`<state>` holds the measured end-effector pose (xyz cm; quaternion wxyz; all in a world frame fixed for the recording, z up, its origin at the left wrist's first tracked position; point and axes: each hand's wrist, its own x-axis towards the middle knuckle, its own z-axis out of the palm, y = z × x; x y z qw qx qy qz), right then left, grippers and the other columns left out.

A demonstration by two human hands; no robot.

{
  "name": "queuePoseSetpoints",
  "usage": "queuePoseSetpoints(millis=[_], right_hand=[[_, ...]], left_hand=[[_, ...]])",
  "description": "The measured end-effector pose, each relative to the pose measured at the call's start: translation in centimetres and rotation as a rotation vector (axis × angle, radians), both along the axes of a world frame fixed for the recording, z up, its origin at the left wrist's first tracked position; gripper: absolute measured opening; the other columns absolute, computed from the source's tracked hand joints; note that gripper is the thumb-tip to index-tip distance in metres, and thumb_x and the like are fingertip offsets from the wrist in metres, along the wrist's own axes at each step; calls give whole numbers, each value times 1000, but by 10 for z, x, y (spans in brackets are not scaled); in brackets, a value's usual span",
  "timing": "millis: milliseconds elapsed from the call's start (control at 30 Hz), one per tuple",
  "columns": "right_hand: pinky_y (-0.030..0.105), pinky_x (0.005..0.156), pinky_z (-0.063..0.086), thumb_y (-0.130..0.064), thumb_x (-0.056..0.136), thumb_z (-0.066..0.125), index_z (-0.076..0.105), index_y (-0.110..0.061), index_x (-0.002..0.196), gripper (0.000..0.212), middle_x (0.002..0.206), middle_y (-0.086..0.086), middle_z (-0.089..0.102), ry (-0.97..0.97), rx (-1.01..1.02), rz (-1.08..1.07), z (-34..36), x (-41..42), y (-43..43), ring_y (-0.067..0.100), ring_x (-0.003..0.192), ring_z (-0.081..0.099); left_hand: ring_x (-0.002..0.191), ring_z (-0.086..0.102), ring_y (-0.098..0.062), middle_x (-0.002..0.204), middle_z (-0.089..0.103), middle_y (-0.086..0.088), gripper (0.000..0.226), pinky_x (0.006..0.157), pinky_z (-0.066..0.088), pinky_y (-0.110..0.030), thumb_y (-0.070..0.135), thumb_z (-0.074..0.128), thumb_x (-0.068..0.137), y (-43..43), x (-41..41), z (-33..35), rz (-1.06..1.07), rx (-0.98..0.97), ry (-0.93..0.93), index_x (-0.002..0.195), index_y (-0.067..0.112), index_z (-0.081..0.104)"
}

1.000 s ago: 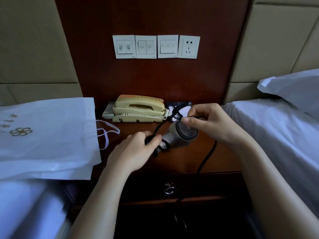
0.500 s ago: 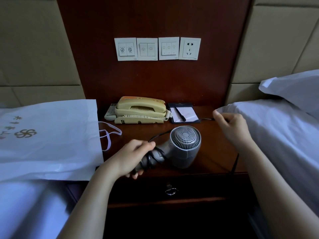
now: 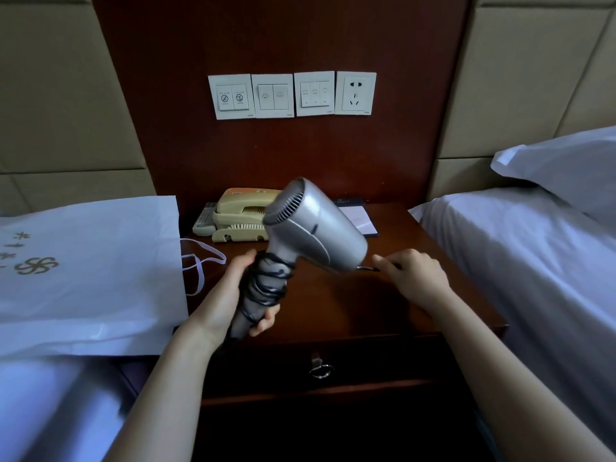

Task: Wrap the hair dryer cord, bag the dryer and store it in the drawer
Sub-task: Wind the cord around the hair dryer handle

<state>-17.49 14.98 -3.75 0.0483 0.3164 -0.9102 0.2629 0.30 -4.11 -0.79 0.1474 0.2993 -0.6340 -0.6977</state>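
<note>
One hair dryer (image 3: 320, 228) held above the bench (image 3: 400, 311), left hand (image 3: 230, 295) gripping its handle, one cord (image 3: 266, 281) coiled there, right hand (image 3: 416, 275) pinching the cord's end; one bag (image 3: 90, 271) on a bed (image 3: 50, 411); one closed drawer (image 3: 366, 365); one telephone (image 3: 240, 215).

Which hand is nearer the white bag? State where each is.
Left. The left hand grips the dryer just right of the white bag; the right hand, pinching the cord, is farther right, beyond the dryer.

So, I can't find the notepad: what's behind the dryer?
Behind the dryer, a beige phone and a notepad lie on the nightstand. The dryer covers the phone's right end and the notepad's left part; anything else there is hidden.
</note>
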Motion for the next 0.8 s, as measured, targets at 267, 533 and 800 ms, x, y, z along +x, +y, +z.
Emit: queuePoseSetpoints(millis=[267,533,800], right_hand=[[32,56,32,-54,91,44,31,-20,48,56,50,-2,39,154,213,314,24,42,-2,15,51,38],[31,47,32,-44,91,47,44,-20,66,35,58,-3,40,442,82,588,62,90,-10,21,56,33],[20,43,22,-41,88,40,61,-22,69,34,52,-5,51,546,-167,570,75,96,-22,14,47,45]], left_hand=[[35,47,-17,49,54,-7,64,34,35,-18,61,26,93,-17,10,-17,27,134,102,76,7,58],[34,49,-18,53,57,-9,45,41,36,-21,52,33,96,-12,7,-19,354,-288,0,86,16,58],[71,65,-30,78,65,-8,65,73,55,-44,76,6,75,-3,6,-28,120,-966,-270,88,29,49]])
